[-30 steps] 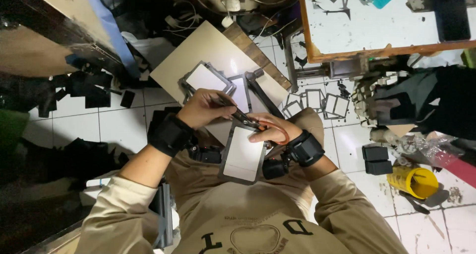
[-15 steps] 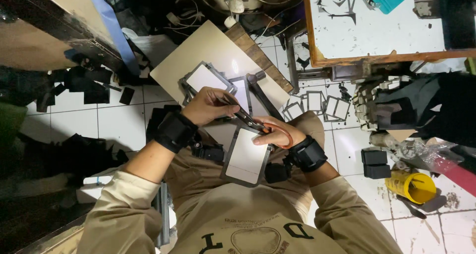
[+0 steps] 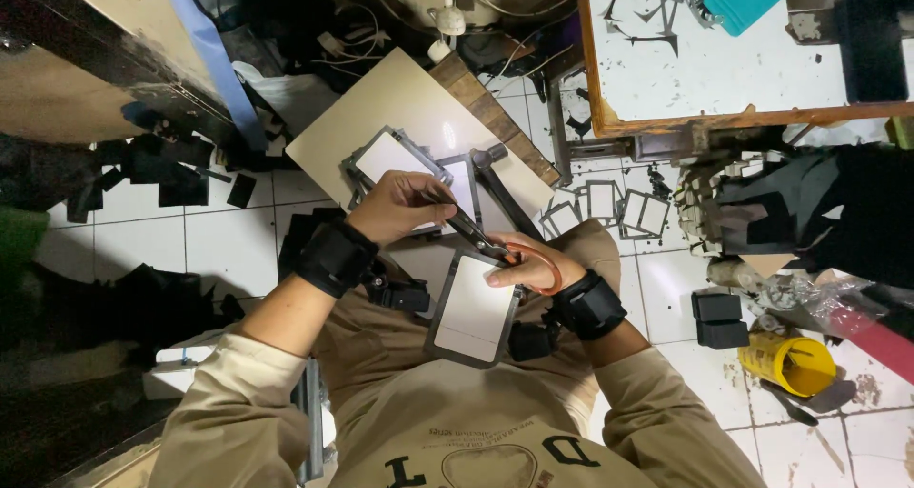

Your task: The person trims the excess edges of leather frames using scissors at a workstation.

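White tiled floor, wooden-edged table, seemingly dim light.

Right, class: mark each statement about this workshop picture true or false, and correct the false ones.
1. The right hand holds scissors with an orange handle. True.
2. The grey-framed white panel lies on the table. False: it rests on the person's lap.
3. Both wrists wear black bands. True.
4. The yellow container stands on the beige board. False: it sits on the tiled floor.
5. The left hand hangs free. False: it touches the scissors.
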